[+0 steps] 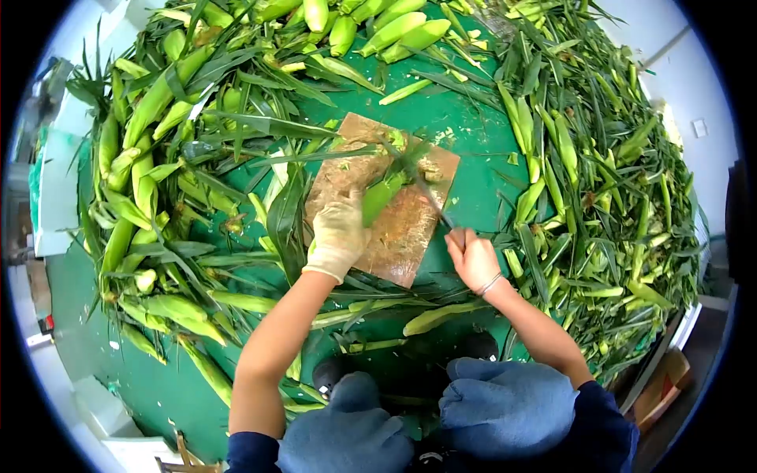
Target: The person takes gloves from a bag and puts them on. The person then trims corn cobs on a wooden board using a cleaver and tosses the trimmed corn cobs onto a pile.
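On a worn brown cutting board [402,244] lies a green ear of corn [382,197] in its husk. My left hand [337,234], in a pale glove, grips the ear from its left side; its fingertips are partly blurred. A knife [430,199] is in my bare right hand [475,258], which is closed around the handle. Its blade points up and left, close to the upper end of the ear, where motion smears the detail. Small cut pieces [430,171] are scattered on the upper part of the board.
Unshucked corn ears [406,35] are piled at the far side, with more ears and long leaves [150,173] on the left. A tall heap of husks and leaves [607,197] rises on the right. Loose husks lie on the green floor [481,201] near my feet.
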Action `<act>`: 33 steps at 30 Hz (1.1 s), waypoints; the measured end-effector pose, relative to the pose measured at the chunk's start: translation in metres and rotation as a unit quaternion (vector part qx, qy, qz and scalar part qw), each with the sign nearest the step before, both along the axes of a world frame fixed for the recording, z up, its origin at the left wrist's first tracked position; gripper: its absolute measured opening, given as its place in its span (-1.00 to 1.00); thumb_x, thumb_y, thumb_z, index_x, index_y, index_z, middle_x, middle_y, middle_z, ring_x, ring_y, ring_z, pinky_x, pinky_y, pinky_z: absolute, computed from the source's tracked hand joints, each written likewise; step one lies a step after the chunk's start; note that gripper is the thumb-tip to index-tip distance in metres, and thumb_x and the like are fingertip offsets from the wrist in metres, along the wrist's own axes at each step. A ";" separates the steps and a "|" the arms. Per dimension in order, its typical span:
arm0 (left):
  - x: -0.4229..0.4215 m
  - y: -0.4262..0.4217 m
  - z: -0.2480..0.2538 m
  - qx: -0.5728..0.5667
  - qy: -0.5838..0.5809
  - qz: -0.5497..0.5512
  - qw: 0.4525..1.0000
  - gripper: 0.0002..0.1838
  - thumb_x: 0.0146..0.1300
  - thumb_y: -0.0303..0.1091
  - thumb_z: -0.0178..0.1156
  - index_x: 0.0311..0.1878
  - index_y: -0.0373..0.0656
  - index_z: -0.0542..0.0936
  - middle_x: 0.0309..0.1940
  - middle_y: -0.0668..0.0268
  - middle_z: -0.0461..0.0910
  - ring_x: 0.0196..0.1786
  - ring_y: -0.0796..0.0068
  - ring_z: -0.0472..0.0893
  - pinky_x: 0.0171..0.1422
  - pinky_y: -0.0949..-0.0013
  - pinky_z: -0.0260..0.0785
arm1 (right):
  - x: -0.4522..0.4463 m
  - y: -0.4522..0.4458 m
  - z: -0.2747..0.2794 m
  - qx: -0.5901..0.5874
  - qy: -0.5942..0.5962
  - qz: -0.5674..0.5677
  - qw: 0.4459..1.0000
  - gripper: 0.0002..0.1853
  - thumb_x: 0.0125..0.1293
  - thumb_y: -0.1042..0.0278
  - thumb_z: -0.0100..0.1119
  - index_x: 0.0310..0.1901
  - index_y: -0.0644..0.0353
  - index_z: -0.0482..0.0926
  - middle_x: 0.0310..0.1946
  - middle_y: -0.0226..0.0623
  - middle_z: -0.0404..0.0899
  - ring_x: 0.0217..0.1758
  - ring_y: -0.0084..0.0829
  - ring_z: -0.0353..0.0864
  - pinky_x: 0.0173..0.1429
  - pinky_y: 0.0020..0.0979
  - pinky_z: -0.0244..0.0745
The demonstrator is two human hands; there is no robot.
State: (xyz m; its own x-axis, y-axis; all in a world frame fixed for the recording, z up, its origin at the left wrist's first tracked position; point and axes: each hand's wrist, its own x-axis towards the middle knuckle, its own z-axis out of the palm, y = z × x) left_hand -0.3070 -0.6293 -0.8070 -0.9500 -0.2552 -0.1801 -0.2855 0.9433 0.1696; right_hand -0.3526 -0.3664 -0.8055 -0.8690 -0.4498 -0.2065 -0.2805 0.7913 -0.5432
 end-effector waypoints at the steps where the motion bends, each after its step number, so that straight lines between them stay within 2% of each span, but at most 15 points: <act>1: 0.007 0.002 -0.007 -0.047 0.003 -0.013 0.999 -0.51 -0.05 -0.29 0.32 -0.02 -0.22 0.43 -0.30 0.12 0.60 -0.25 0.21 0.67 -0.22 0.23 0.55 | -0.007 0.000 0.002 -0.042 0.015 -0.006 0.999 -0.65 0.36 0.12 0.15 -0.29 0.33 0.49 -0.51 0.14 0.58 -0.40 0.16 0.60 -0.33 0.01 0.50; 7: 0.006 0.004 -0.011 -0.120 -0.009 -0.063 0.991 -0.72 0.08 -0.42 0.18 -0.10 -0.18 0.46 -0.37 0.21 0.60 -0.30 0.31 0.68 -0.33 0.30 0.52 | -0.034 -0.049 0.101 -0.249 0.045 0.011 0.967 -0.72 0.34 0.29 0.23 -0.35 0.36 0.47 -0.67 -0.08 0.41 -0.68 -0.30 0.41 -0.53 -0.35 0.29; 8: 0.008 0.005 -0.013 -0.121 -0.013 -0.062 0.991 -0.72 0.08 -0.42 0.18 -0.10 -0.18 0.46 -0.37 0.21 0.60 -0.30 0.31 0.68 -0.33 0.30 0.52 | -0.031 -0.051 0.094 -0.286 0.050 0.022 0.957 -0.75 0.31 0.31 0.25 -0.33 0.34 0.48 -0.63 -0.05 0.47 -0.60 -0.15 0.51 -0.51 -0.31 0.36; 10: 0.003 0.003 -0.013 -0.131 -0.012 -0.048 0.990 -0.40 -0.04 -0.23 0.36 0.09 -0.24 0.44 -0.24 0.16 0.64 -0.12 0.23 0.68 -0.07 0.26 0.54 | -0.026 -0.043 0.043 -0.207 0.026 0.054 0.977 -0.69 0.33 0.20 0.21 -0.28 0.35 0.49 -0.60 -0.04 0.52 -0.56 -0.09 0.58 -0.48 -0.27 0.42; 12: 0.007 0.005 -0.001 -0.148 -0.021 -0.043 0.988 -0.43 -0.07 -0.26 0.35 0.05 -0.24 0.46 -0.23 0.12 0.64 -0.12 0.20 0.67 -0.06 0.24 0.53 | -0.022 -0.024 0.005 -0.127 0.009 0.069 0.989 -0.60 0.34 0.08 0.17 -0.27 0.38 0.51 -0.60 -0.03 0.55 -0.56 -0.08 0.61 -0.48 -0.24 0.47; 14: 0.016 -0.001 0.023 -0.039 0.021 -0.060 0.997 -0.68 0.03 -0.36 0.23 -0.10 -0.17 0.52 -0.32 0.16 0.65 -0.21 0.21 0.68 -0.17 0.23 0.53 | -0.024 0.004 -0.001 -0.047 -0.067 0.017 0.997 -0.52 0.33 -0.01 0.15 -0.32 0.41 0.53 -0.62 -0.05 0.55 -0.61 -0.15 0.61 -0.49 -0.23 0.48; 17: 0.032 -0.009 0.039 0.242 0.052 0.013 0.969 -0.43 -0.07 -0.26 0.39 0.05 -0.23 0.52 -0.29 0.16 0.64 -0.13 0.29 0.65 -0.03 0.36 0.46 | -0.027 0.029 0.039 -0.046 -0.197 -0.190 0.961 -0.45 0.31 -0.08 0.17 -0.42 0.42 0.55 -0.67 -0.12 0.53 -0.71 -0.29 0.57 -0.53 -0.23 0.48; 20: 0.027 0.003 0.064 0.614 0.230 0.097 0.749 -0.38 0.02 -0.39 0.36 0.21 -0.27 0.46 -0.21 0.31 0.62 -0.07 0.47 0.56 0.09 0.44 0.37 | -0.022 0.027 0.059 -0.188 -0.117 -0.184 0.958 -0.53 0.38 0.00 0.15 -0.45 0.32 0.48 -0.70 -0.36 0.43 -0.67 -0.55 0.40 -0.56 -0.43 0.32; 21: 0.030 -0.008 0.050 0.679 0.138 0.131 0.709 -0.51 0.07 -0.46 0.25 0.13 -0.31 0.48 -0.12 0.33 0.57 -0.04 0.50 0.53 0.13 0.39 0.37 | -0.019 0.024 0.069 -0.251 -0.101 -0.172 0.947 -0.57 0.41 0.05 0.13 -0.45 0.28 0.45 -0.70 -0.44 0.39 -0.65 -0.63 0.32 -0.56 -0.50 0.26; 23: 0.034 -0.007 0.012 0.771 0.222 0.178 0.569 -0.62 0.11 -0.47 0.26 0.04 -0.29 0.54 -0.12 0.33 0.57 -0.03 0.51 0.53 0.21 0.36 0.34 | -0.004 -0.006 0.127 -0.376 -0.094 -0.193 0.902 -0.66 0.44 0.17 0.12 -0.44 0.20 0.40 -0.66 -0.59 0.31 -0.62 -0.76 0.20 -0.55 -0.59 0.14; 26: 0.042 -0.011 -0.028 0.818 0.253 0.200 0.477 -0.55 0.13 -0.45 0.27 0.12 -0.30 0.50 -0.11 0.32 0.57 0.00 0.48 0.52 0.26 0.27 0.33 | 0.002 -0.029 0.121 -0.478 0.017 -0.175 0.860 -0.73 0.41 0.31 0.16 -0.43 0.22 0.41 -0.65 -0.58 0.32 -0.63 -0.72 0.21 -0.54 -0.58 0.16; 28: 0.056 -0.033 -0.080 0.867 0.234 0.156 0.412 -0.37 0.14 -0.43 0.26 0.31 -0.28 0.37 -0.01 0.27 0.57 0.13 0.40 0.51 0.32 0.12 0.31 | 0.007 -0.032 0.062 -0.436 0.094 -0.147 0.883 -0.75 0.38 0.32 0.17 -0.41 0.28 0.44 -0.64 -0.38 0.37 -0.55 -0.55 0.31 -0.48 -0.47 0.25; 30: 0.054 -0.030 -0.066 0.848 0.234 0.172 0.443 -0.37 0.20 -0.38 0.25 0.34 -0.27 0.34 0.08 0.23 0.56 0.21 0.36 0.49 0.31 0.11 0.32 | 0.026 -0.038 0.015 -0.261 0.027 -0.118 0.958 -0.70 0.35 0.23 0.15 -0.38 0.33 0.50 -0.56 -0.13 0.45 -0.42 -0.25 0.43 -0.35 -0.29 0.35; 32: 0.050 -0.033 -0.049 0.858 0.243 0.189 0.411 -0.45 0.28 -0.28 0.22 0.29 -0.27 0.38 0.13 0.20 0.55 0.23 0.33 0.50 0.28 0.12 0.36 | 0.037 -0.037 -0.001 -0.091 -0.104 -0.095 0.986 -0.62 0.32 0.13 0.14 -0.36 0.38 0.57 -0.48 0.12 0.52 -0.28 0.05 0.54 -0.23 -0.12 0.45; 33: 0.047 -0.032 -0.035 0.810 0.271 0.239 0.462 -0.58 0.32 -0.13 0.21 0.10 -0.25 0.54 -0.04 0.26 0.62 0.03 0.40 0.60 0.09 0.27 0.48 | 0.036 -0.034 0.002 -0.062 -0.138 -0.102 0.983 -0.58 0.31 0.08 0.13 -0.35 0.41 0.60 -0.44 0.24 0.56 -0.21 0.20 0.60 -0.16 -0.04 0.50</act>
